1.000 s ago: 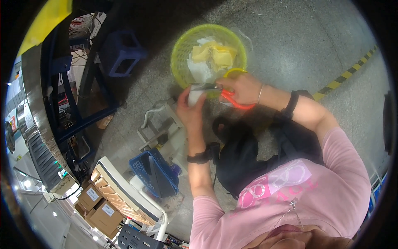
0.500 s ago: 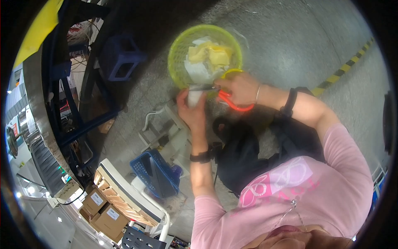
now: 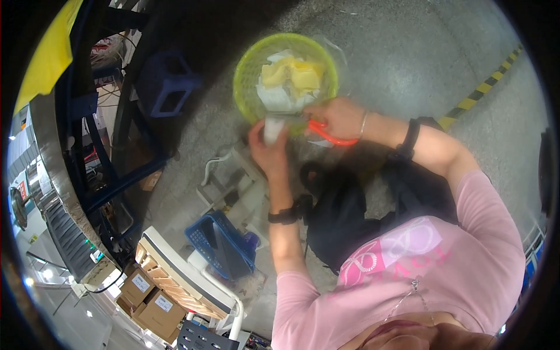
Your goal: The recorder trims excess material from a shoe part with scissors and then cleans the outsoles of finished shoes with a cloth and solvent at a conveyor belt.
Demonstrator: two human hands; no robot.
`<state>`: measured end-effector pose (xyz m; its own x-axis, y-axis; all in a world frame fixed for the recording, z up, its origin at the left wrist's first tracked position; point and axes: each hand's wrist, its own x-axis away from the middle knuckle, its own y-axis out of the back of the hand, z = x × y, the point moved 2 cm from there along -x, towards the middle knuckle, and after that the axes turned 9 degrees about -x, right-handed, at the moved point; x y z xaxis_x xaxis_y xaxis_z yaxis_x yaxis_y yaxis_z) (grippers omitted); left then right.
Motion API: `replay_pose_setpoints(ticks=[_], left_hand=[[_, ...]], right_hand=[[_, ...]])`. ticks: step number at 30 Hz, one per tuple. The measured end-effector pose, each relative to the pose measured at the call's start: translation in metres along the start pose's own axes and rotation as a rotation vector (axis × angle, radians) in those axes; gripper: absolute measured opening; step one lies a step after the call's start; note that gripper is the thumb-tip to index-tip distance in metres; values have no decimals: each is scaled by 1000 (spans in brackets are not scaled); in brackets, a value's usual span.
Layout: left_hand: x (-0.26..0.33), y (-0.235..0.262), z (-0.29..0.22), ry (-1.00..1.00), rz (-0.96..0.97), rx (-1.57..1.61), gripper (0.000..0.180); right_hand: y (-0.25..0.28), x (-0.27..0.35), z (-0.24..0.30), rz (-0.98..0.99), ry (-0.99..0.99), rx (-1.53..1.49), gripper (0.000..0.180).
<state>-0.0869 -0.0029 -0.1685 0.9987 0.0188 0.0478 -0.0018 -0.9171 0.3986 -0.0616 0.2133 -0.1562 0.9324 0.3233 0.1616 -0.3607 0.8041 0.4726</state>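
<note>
Left hand (image 3: 269,156): fingers pinched on a small white piece (image 3: 272,130), thumb along its right side, the other fingers along its left. Piece sits between them, its far end standing clear past the fingertips. Material not certain; looks thin.

Right hand (image 3: 339,119): fingers closed around the handles of a pair of scissors (image 3: 335,140), one red loop showing on the near side of the hand. Exact placing of each finger in the loops is hidden. Blades point left and lie across the far end of the white piece, just beyond the left fingertips. Cannot tell whether the blades are parted or together.

Both hands are at the near side of a round yellow-green basket (image 3: 238,87), the blades and white piece overlapping its near rim in this view. Whether anything touches the rim is unclear. Inside the basket: yellow pieces (image 3: 305,78) lying over white scraps (image 3: 273,97). Basket stands on a grey floor (image 3: 402,64).

Round about: dark blue stool (image 3: 158,73) to the left of the basket, blue perforated basket (image 3: 202,234) nearer and left of the left forearm, yellow-and-black floor tape (image 3: 468,104) off to the right.
</note>
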Motion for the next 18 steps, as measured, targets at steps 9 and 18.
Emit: replay_pose_setpoints(ticks=[9,18], left_hand=[[6,1,-1,126,136,428,51],[6,-6,-15,-28,99,269,56]], right_hand=[[20,18,14,-72,56,-54,62],[22,19,21,-43,50,33,73]])
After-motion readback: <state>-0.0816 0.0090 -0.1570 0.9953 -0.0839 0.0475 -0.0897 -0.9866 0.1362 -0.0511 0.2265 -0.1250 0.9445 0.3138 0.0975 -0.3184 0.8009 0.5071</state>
